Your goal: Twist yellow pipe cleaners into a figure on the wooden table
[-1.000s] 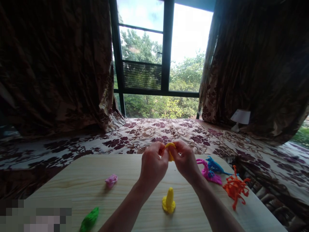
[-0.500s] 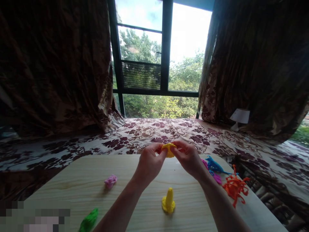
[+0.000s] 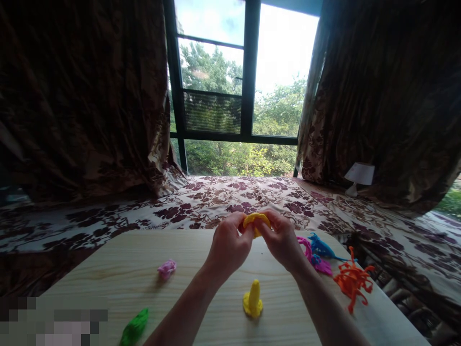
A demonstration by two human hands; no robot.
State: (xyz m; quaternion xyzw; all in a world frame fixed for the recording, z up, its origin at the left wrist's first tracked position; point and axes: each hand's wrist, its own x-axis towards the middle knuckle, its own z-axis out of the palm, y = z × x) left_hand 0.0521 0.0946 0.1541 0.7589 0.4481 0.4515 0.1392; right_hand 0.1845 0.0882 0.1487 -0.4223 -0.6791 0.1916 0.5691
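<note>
Both hands meet over the far part of the pale wooden table [image 3: 108, 269], pinching one flattened piece of yellow modelling clay [image 3: 256, 221]. My left hand [image 3: 232, 240] grips its left side, thumb pressed on the near face. On the other side my right hand [image 3: 279, 235] holds it the same way, the two thumbs almost touching. Fingers partly cover the clay. Below them, a yellow clay figure [image 3: 254, 299] with an upright cone on a round base stands on the table between my forearms.
A pink clay lump [image 3: 167, 269] and a green clay piece [image 3: 134, 327] lie to the left. At right are magenta clay [image 3: 323, 266], blue clay [image 3: 322, 247] and branching orange clay [image 3: 353, 278]. A small white lamp [image 3: 359, 174] stands on the floral cloth [image 3: 237, 190] beyond.
The thumbs have pushed inward and closer together, and the yellow clay now looks more curved along its upper edge. Both hands still hold it in nearly the same place.
</note>
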